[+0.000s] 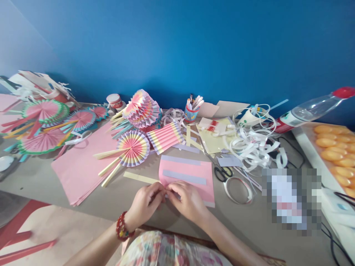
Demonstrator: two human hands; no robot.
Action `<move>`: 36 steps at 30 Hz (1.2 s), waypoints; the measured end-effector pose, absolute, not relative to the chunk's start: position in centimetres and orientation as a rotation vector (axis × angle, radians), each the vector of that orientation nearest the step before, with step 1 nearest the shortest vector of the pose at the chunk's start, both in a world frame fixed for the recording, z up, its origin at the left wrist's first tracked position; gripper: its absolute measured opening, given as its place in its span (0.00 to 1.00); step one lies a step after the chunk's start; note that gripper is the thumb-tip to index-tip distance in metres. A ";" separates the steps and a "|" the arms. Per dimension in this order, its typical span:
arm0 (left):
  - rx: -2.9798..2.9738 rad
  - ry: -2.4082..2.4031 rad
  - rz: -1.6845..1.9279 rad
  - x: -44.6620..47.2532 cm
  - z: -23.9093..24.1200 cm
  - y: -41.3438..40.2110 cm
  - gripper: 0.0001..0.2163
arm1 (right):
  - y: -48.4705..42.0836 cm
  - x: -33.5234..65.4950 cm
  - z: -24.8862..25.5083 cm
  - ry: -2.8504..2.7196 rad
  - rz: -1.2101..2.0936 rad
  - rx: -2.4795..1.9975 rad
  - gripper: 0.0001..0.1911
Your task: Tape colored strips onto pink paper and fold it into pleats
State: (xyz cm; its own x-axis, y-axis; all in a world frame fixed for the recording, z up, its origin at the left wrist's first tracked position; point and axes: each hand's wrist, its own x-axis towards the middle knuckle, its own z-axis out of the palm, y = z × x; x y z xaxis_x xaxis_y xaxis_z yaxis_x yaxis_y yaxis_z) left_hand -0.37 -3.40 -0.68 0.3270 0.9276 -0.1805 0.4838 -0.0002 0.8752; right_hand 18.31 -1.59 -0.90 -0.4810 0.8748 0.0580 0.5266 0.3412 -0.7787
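A pink sheet of paper (188, 167) lies in front of me, its left side curling up. Two pale purple strips (184, 177) run across it. Both my hands meet over its near left corner, fingertips together. My left hand (148, 202) is closed in a pinch, with a red bead bracelet on the wrist. My right hand (188, 202) pinches right beside it and covers part of the sheet. A tiny whitish bit shows between the fingers, too small to name. A pale yellow strip (141, 177) lies just left of the sheet.
Right of the sheet lie black-handled scissors (222, 173) and a tape roll (239, 190). Curled white ribbon (249, 147) heaps behind them, near a tilted plastic bottle (307, 111). Pink sheets (85, 166) and folded paper fans (133, 148) spread leftward. A pen cup (191, 112) stands by the blue wall.
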 end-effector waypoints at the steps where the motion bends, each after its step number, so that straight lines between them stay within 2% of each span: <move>1: 1.641 1.297 0.581 -0.4 -0.7 -3.4 0.08 | -1.6 18.3 -0.9 -2.135 0.968 -1.229 0.08; 7: 1.673 1.281 0.576 -0.4 -0.5 -3.4 0.08 | -1.4 18.3 -0.6 -2.154 1.001 -1.242 0.07; 14: 1.656 1.295 0.567 -0.5 -0.6 -3.4 0.07 | -1.1 18.7 -0.2 -2.133 1.128 -1.224 0.02; 19: 1.640 1.290 0.573 -0.4 -0.4 -3.4 0.08 | -1.2 18.6 -0.4 -2.148 1.077 -1.204 0.08; 36: 1.607 1.312 0.557 -0.3 -0.3 -3.2 0.08 | -1.3 18.5 -0.9 -2.148 0.992 -1.206 0.08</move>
State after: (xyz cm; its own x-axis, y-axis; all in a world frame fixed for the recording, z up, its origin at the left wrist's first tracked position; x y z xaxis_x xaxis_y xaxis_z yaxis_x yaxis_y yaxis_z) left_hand -0.34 -3.21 -0.30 0.3190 0.9237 -0.2120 0.4891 0.0312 0.8717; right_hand 18.45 -1.29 -0.93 -0.4960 0.8664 0.0580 0.5177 0.3486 -0.7813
